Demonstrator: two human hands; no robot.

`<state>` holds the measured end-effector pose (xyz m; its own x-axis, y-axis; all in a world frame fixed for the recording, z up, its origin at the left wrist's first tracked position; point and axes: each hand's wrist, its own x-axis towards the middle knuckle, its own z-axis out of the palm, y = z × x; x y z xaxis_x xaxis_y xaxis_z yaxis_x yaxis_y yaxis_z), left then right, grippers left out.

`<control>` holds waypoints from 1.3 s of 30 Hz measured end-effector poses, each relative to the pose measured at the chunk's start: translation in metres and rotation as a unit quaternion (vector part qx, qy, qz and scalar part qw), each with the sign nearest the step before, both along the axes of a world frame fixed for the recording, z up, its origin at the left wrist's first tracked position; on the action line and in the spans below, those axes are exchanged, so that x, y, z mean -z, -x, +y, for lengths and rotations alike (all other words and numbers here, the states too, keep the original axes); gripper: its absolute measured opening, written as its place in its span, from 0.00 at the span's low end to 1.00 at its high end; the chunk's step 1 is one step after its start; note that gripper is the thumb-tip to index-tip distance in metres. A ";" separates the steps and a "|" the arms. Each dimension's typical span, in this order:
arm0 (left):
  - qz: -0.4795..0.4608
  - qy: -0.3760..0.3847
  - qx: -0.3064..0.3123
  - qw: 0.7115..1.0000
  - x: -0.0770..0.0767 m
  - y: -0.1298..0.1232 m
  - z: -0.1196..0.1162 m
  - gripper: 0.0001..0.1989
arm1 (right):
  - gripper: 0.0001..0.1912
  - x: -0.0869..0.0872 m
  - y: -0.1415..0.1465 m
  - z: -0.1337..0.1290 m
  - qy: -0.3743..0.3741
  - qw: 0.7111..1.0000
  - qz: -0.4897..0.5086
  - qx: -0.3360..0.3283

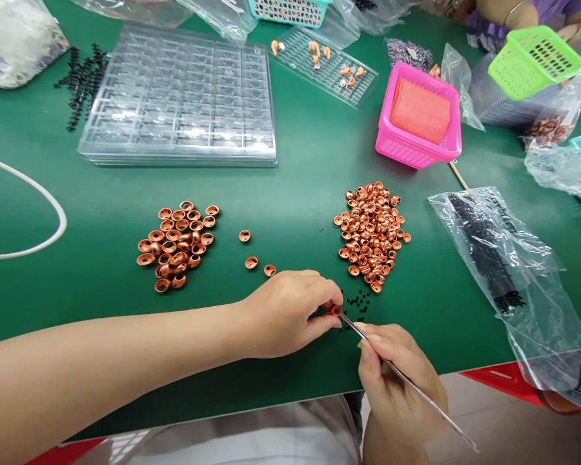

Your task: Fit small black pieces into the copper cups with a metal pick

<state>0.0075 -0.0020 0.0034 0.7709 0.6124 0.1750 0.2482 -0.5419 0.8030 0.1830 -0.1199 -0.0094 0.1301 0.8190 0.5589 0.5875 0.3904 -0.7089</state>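
Near table [314,165] edge, I see left hand [293,316] pinching cup [336,310] between thumb and fingers; right hand [397,397] curled pen-style round rod [445,418], tip at cup. Black bits [361,301] just beside, copper pile [372,234] beyond.

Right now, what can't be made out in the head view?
All in the head view:
Copper-coloured ring: partly hidden by the fingers of the left hand.
Slim tool: tip too small to tell whether it touches the ring.
Black pieces: too small for exact shape.
Pink basket: floor hidden by the reddish block.
White cord: ends cut off by the left edge.
Co-worker: cut off by the top edge.
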 end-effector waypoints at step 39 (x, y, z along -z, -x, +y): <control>0.011 0.048 0.007 0.999 -0.006 0.000 0.000 0.05 | 0.19 -0.001 0.001 -0.002 0.004 0.998 -0.062 0.010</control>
